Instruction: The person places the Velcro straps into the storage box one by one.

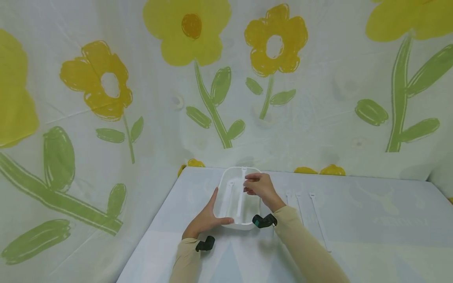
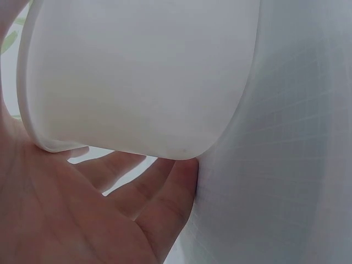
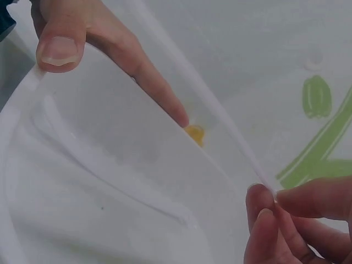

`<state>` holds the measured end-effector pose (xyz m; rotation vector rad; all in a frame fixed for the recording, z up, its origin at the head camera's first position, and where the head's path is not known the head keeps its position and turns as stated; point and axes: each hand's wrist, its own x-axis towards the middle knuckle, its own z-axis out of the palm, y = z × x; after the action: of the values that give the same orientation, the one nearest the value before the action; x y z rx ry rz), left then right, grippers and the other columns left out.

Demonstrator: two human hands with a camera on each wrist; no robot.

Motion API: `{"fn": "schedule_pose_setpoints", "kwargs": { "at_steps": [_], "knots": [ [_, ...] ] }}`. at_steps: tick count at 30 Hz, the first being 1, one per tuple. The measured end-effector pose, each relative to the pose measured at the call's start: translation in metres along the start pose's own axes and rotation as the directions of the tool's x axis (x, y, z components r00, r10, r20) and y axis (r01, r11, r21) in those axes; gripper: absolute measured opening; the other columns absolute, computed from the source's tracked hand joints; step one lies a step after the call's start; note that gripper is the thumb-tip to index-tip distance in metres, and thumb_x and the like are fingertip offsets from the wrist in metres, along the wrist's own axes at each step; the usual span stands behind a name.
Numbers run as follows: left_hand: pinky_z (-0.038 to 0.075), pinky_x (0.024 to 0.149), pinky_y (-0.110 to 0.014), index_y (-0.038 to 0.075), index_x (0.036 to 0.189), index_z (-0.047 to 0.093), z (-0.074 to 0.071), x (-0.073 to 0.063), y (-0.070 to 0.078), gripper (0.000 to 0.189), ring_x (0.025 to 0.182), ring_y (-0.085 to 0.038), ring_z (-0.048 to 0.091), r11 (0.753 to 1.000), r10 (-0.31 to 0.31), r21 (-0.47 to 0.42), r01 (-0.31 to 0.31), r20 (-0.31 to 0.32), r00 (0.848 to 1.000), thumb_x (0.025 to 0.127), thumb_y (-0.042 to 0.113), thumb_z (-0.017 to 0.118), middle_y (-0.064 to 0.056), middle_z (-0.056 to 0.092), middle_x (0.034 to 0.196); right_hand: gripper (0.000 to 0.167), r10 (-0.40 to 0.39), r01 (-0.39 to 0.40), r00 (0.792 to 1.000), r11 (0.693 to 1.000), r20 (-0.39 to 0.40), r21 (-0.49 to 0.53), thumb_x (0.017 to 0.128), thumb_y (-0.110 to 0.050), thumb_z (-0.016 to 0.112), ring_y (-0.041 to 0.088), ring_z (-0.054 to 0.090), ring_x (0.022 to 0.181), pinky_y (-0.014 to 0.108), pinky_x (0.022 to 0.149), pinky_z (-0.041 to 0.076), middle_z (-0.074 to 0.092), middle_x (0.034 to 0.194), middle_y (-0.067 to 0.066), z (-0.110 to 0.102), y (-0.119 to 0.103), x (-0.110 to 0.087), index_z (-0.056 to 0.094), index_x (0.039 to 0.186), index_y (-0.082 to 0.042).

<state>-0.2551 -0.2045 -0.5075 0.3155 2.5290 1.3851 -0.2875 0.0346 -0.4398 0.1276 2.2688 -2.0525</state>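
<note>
A white plastic tub with rounded corners stands on the table. My left hand holds its near left corner, thumb over the rim and fingers spread along the outer wall. Between thumb and fingertips, my right hand pinches a white cable tie above the tub. In the head view this tie hangs lengthwise across the tub's opening, its square head near the far rim. Another white cable tie lies inside the tub, toward the left wall.
Several white cable ties lie roughly side by side on the table right of the tub, partly behind the right forearm. A flower-printed cloth hangs behind the pale table. Each wrist wears a small black camera.
</note>
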Motion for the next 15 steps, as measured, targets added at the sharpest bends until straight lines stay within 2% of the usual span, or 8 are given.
{"fn": "schedule_pose_setpoints", "kwargs": {
  "at_steps": [5, 15],
  "knots": [
    [0.042, 0.114, -0.059, 0.027, 0.168, -0.001, 0.0, 0.0, 0.0, 0.138, 0.131, -0.028, 0.048, 1.0, 0.004, -0.003, -0.005, -0.003, 1.0, 0.07, 0.057, 0.091, -0.009, 0.031, 0.167, 0.03, 0.004, -0.004, 1.0, 1.0, 0.007, 0.007, 0.091, -0.002, 0.07, 0.013, 0.072, 0.07, 0.026, 0.067, 0.061, 0.075, 0.096, 0.015, 0.004, 0.003, 0.003, 0.07, 0.12, 0.005],
    [0.04, 0.115, -0.063, 0.027, 0.168, -0.001, 0.0, -0.001, -0.001, 0.137, 0.135, -0.03, 0.046, 1.0, -0.011, 0.02, 0.011, -0.002, 1.0, 0.07, 0.06, 0.09, -0.011, 0.026, 0.17, 0.031, 0.019, -0.019, 1.0, 1.0, 0.015, 0.017, 0.09, 0.001, 0.071, 0.013, 0.072, 0.067, 0.025, 0.066, 0.061, 0.074, 0.094, 0.014, 0.013, 0.009, 0.011, 0.069, 0.121, 0.007]
  ]
}}
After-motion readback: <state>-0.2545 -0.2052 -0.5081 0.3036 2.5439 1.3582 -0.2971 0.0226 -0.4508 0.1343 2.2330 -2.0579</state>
